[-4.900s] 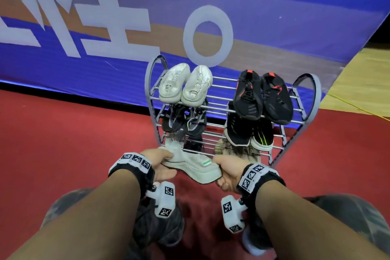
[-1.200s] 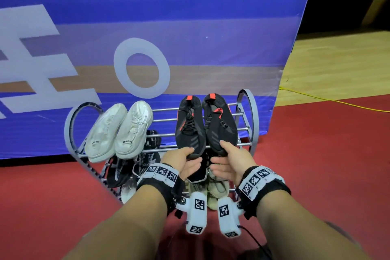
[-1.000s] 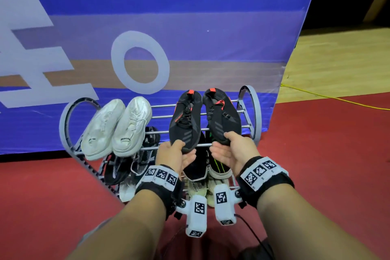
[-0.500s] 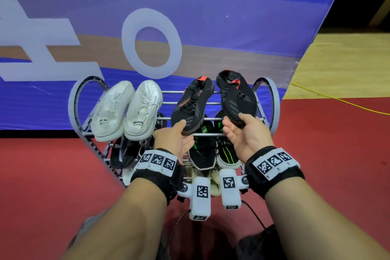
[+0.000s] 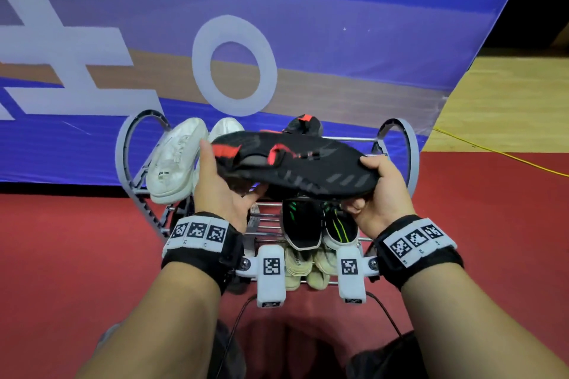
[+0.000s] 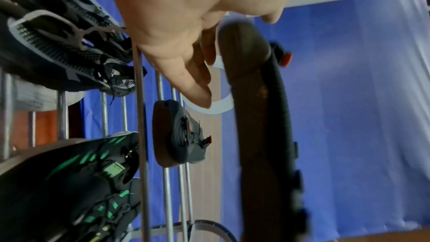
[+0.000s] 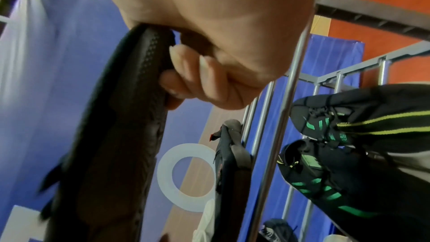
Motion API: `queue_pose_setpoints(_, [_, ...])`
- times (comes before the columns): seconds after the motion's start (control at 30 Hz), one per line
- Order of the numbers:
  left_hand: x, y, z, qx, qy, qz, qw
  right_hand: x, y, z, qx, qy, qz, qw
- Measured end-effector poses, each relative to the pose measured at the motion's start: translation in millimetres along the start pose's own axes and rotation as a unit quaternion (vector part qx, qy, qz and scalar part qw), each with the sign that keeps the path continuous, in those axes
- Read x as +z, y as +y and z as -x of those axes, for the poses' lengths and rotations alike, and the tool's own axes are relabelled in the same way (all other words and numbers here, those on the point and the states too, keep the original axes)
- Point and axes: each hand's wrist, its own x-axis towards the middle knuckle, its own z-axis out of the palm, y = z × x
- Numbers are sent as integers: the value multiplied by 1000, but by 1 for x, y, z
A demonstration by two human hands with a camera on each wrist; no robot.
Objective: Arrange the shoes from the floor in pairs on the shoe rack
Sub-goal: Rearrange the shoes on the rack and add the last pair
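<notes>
Looks like we're in the tidy-up part of the job: one black shoe with red trim (image 5: 295, 163) is off the shoe rack (image 5: 400, 144) and held sideways across the middle of the head view, heel at the left, toe at the right. The left hand (image 5: 221, 191) cups the heel end with the thumb up along the collar and the fingers (image 6: 193, 84) fairly straight under the sole, so it's more of a loose cradle than a squeeze. The right hand (image 5: 381, 191) is curled tight around the toe, fingertips (image 7: 184, 73) tucked against the sole edge. Its partner, the other black shoe (image 5: 303, 126), sits on the top shelf just behind, peeking out above the held one near the upper centre. The white pair (image 5: 175, 160) is at the left of that shelf, and the green-striped pair (image 5: 320, 221) is on the shelf below. My guess is the next move is turning the shoe toe-forward and setting it down right beside its mate, without bumping the white ones.
</notes>
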Motion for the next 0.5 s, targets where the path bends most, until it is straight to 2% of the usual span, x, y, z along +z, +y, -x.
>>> queue_pose_setpoints(0.07, [-1,6,0,-16,-5,35,999,1,3,-1,10,-4,27,1000])
queue_pose_setpoints(0.23, [-9,8,-3,-38,23,-61,997,8,3,-9,9,10,-14,1000])
queue_pose_setpoints(0.33, [-17,12,-4,-56,27,2,998,23,-3,-10,-9,-5,-59,998])
queue_pose_setpoints(0.43, [-20,20,-7,-41,20,99,994,31,1,-15,36,12,46,998])
queue_pose_setpoints(0.5, [-19,22,-8,-29,22,148,988,32,10,-18,107,15,166,980])
